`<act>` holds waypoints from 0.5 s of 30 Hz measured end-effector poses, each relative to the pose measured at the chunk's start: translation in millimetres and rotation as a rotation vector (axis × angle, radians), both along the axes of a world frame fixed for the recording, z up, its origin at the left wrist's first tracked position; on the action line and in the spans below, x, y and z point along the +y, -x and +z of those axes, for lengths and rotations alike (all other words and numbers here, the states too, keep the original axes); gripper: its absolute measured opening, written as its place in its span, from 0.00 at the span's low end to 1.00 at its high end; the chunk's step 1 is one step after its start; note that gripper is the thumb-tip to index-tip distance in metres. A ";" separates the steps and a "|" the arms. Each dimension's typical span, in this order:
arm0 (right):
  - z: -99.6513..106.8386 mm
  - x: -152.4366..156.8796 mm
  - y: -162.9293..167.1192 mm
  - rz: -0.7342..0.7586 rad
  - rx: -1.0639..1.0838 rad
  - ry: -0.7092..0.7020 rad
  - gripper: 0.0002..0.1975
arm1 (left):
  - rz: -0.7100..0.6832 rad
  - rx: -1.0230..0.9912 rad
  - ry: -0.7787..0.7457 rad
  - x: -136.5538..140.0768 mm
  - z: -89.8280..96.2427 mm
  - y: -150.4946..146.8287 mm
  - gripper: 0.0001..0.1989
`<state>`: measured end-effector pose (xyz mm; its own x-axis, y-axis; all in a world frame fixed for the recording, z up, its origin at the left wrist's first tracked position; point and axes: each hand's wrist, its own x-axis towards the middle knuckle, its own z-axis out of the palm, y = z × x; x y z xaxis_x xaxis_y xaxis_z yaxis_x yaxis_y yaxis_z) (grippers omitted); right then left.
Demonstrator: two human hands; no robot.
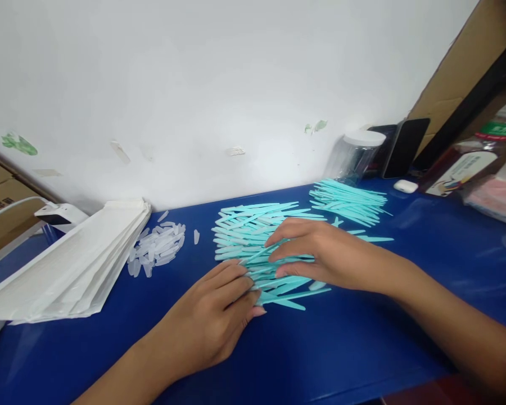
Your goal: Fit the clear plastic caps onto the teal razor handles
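Many thin turquoise plastic sticks (240, 225), several with pale translucent sheaths on their left ends, lie in a layered pile on the blue table. My left hand (223, 309) is closed over the near left ends of some sticks, with the thumb underneath. My right hand (316, 247) arches over the middle of the pile from the right. Its fingers are curved and apart, with fingertips touching the sticks; part of the pile is hidden beneath it. A few sticks (290, 304) stick out at angles below the right hand.
Loose translucent sheaths (158, 247) lie left of the pile, beside stacked white paper bags (67, 264). A second stack of turquoise sticks (349, 199) is at back right, near a clear jar (349, 160), phones (405, 149), a white earbud case (405, 186) and a bottle (464, 163).
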<state>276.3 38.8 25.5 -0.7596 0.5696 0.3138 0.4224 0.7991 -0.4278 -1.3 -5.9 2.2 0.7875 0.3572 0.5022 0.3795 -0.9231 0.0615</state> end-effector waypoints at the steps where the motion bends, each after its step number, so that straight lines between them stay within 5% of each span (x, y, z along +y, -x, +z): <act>1: -0.8 1.0 -0.4 0.007 -0.021 -0.007 0.11 | -0.001 -0.001 -0.002 0.1 -0.1 0.2 0.09; 15: 2.1 3.4 6.1 -0.016 0.009 -0.074 0.15 | -0.021 0.062 0.022 -1.1 -1.3 -1.7 0.07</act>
<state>270.1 42.2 27.6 -0.7476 0.5568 0.3621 0.4321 0.8218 -0.3715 0.5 -7.0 0.9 0.8245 0.3504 0.4443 0.3637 -0.9297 0.0583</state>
